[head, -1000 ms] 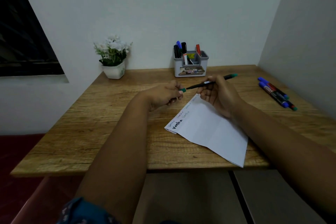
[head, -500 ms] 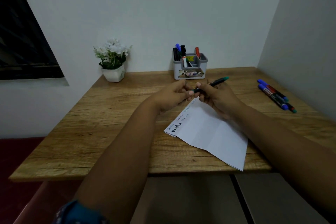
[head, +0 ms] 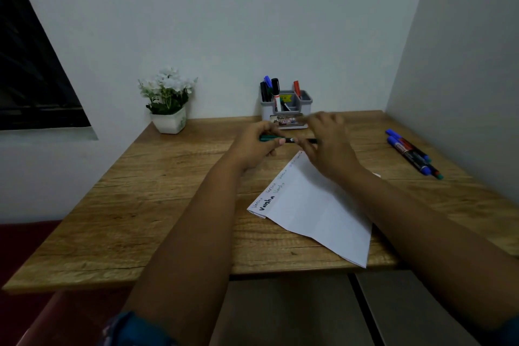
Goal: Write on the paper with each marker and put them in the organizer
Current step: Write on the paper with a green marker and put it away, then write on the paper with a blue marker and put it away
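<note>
In the head view, the left hand (head: 257, 143) grips a slim green-capped black marker (head: 286, 139), fingers curled round its green end, holding it level above the light brown wooden table (head: 140, 205). The right hand (head: 327, 143) is blurred; its fingers sit at the marker's other end, but I cannot tell whether they pinch it or only touch it. Below the hands lies the white folded sheet of paper (head: 314, 205), with several written words along its far edge. The grey plastic desk organizer (head: 286, 109) stands against the wall just beyond the hands, several markers upright in it. A cluster of blue and red markers (head: 410, 153) waits near the table's right edge.

My guess is that the cap is being seated. A half-closed cap could slip off on the way to the organizer, and a hasty reach could knock over the upright markers.
</note>
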